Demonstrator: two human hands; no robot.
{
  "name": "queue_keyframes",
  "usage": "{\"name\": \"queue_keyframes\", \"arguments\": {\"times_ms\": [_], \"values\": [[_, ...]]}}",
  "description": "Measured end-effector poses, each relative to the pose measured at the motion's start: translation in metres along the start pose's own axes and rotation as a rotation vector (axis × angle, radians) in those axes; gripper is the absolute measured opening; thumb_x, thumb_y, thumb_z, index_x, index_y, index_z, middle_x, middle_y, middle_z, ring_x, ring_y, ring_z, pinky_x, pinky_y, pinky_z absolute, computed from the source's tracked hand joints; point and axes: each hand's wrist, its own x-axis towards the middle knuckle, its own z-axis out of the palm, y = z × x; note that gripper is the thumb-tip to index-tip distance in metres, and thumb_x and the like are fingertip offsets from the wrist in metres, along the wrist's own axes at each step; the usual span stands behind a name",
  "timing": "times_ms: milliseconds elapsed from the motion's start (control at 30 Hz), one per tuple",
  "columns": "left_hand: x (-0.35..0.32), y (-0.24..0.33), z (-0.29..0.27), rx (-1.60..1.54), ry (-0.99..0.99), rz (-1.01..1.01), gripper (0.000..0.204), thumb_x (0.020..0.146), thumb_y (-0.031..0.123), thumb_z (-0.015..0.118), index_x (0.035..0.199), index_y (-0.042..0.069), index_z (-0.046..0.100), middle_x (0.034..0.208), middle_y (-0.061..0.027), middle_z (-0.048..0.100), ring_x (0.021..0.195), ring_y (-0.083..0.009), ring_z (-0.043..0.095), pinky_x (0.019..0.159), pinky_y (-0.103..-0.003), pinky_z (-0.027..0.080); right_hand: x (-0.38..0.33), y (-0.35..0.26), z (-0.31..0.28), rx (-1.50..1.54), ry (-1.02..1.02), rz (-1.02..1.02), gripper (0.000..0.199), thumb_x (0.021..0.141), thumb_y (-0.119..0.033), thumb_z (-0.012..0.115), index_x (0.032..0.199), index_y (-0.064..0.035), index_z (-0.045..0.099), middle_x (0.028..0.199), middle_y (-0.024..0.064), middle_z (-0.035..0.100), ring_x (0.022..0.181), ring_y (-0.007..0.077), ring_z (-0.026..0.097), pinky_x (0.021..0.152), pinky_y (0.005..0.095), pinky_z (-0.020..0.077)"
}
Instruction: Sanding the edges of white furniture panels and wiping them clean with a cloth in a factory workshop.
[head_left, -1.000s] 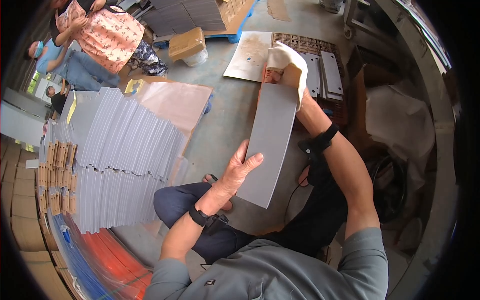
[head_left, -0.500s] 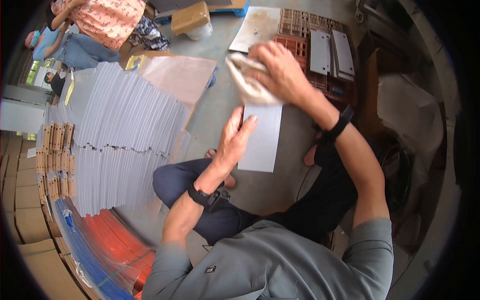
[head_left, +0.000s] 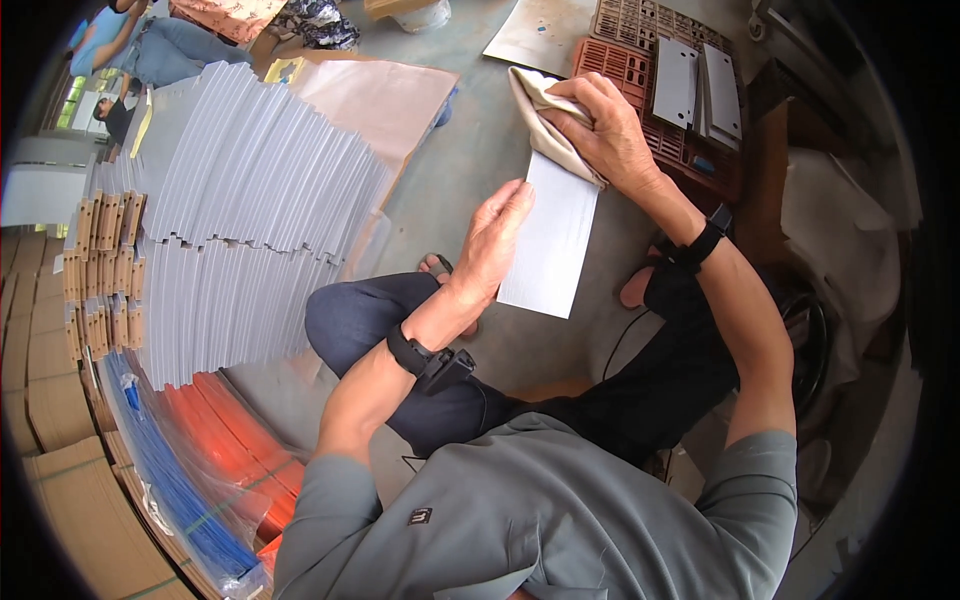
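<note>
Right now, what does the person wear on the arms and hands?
Both hands are bare, no gloves. The left wrist carries a black band with a small black device clipped on, a thin cable trailing from it. The right wrist has a similar black band. Grey short sleeves end above the elbows.

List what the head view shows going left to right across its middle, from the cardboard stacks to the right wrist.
Brown cardboard stacks → fanned grey sheets → left hand → white panel → right hand pressing a beige cloth → black wristband.
</note>
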Motion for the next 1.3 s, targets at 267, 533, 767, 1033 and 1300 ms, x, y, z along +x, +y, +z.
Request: {"name": "queue_keyframes", "arguments": {"times_ms": [267, 533, 767, 1033, 1300], "values": [[0.011, 0.003, -0.011, -0.043, -0.146, 0.119, 0.045, 0.108, 0.033, 0.057, 0.133, -0.005, 0.060, 0.118, -0.0004, 0.065, 0.110, -0.0071, 0.055, 0.100, -0.025, 0.043, 0.032, -0.012, -0.042, 0.868, 0.388, 0.460, 0.029, 0.101, -0.027, 0.071, 0.119, -0.0045, 0.068, 0.103, 0.0037, 0.071, 0.092, 0.0102, 0.066, 0.079, 0.0284, 0.0564], [0.031, 0.021, -0.020, -0.272, -0.004, 0.179, 0.036, 0.109, 0.030, 0.053, 0.125, 0.000, 0.062, 0.107, -0.0036, 0.067, 0.096, -0.0112, 0.064, 0.083, -0.028, 0.054, -0.007, -0.072, -0.005, 0.120, -0.270, -0.152, 0.029, 0.080, -0.013, 0.081, 0.106, -0.0078, 0.069, 0.100, 0.0081, 0.062, 0.098, 0.0268, 0.061, 0.085, 0.0401, 0.0509], [0.045, 0.025, -0.037, -0.341, 0.079, 0.203, 0.035, 0.110, 0.031, 0.052, 0.124, 0.000, 0.062, 0.112, -0.0068, 0.068, 0.098, -0.0154, 0.066, 0.087, -0.032, 0.055, -0.052, -0.113, -0.004, 0.007, -0.690, -0.422, 0.031, 0.073, -0.013, 0.078, 0.102, -0.0094, 0.068, 0.107, 0.0058, 0.063, 0.101, 0.0263, 0.061, 0.087, 0.0410, 0.0502], [0.053, 0.026, -0.053, -0.383, 0.034, 0.305, 0.044, 0.109, 0.035, 0.051, 0.136, 0.000, 0.056, 0.130, -0.0125, 0.064, 0.117, -0.0211, 0.063, 0.101, -0.038, 0.051, -0.044, -0.108, -0.042, 0.579, -1.267, -0.189, 0.024, 0.087, -0.019, 0.075, 0.103, -0.0015, 0.072, 0.099, 0.0100, 0.068, 0.097, 0.0313, 0.068, 0.085, 0.0415, 0.0561], [0.042, 0.027, -0.024, -0.387, 0.045, 0.319, 0.042, 0.109, 0.031, 0.054, 0.139, 0.001, 0.055, 0.132, -0.0082, 0.063, 0.122, -0.0168, 0.056, 0.108, -0.034, 0.043, 0.015, -0.070, -0.058, 0.243, -0.215, -0.024, 0.027, 0.089, -0.014, 0.076, 0.112, -0.0033, 0.068, 0.097, 0.0112, 0.062, 0.091, 0.0290, 0.065, 0.079, 0.0396, 0.0537]]}}
